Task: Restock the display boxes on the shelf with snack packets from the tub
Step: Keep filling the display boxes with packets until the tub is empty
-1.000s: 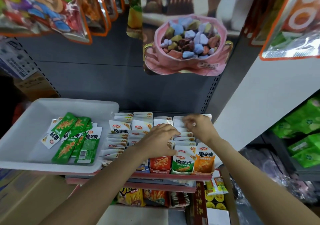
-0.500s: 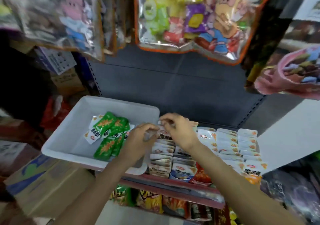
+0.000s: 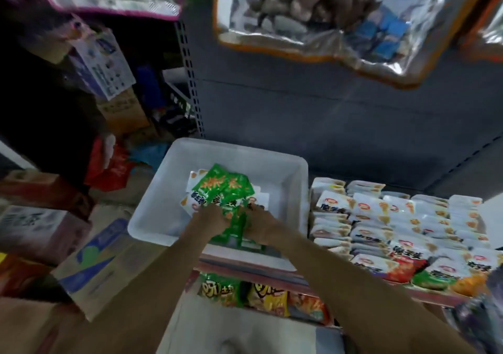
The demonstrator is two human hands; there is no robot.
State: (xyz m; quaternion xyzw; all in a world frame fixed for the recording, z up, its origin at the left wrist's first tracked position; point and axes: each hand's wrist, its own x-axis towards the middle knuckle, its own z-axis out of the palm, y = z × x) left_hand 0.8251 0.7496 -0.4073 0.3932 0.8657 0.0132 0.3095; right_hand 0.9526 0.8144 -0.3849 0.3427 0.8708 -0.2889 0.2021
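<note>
A white plastic tub [image 3: 296, 179] sits on the shelf, left of the display boxes. Inside lie green snack packets [image 3: 217, 187] on top of a few white ones. Both hands are in the tub's near half. My left hand [image 3: 209, 221] and my right hand [image 3: 261, 223] close in on a bunch of green packets [image 3: 234, 227] from either side, fingers curled on them. The view is blurred, so the exact grip is unclear. To the right, the display boxes [image 3: 394, 223] hold rows of white packets, with red, green and orange fronts at the near edge.
Big clear bags of snacks [image 3: 313, 13] hang overhead from the grey back panel. Cardboard cartons [image 3: 89, 261] are stacked at the left, below the tub. More snack bags [image 3: 245, 293] fill the shelf underneath. A red shelf lip [image 3: 272, 272] runs along the front.
Both hands left the display boxes and moved left into the tub, where they now close on green packets. The view swung left and down.
</note>
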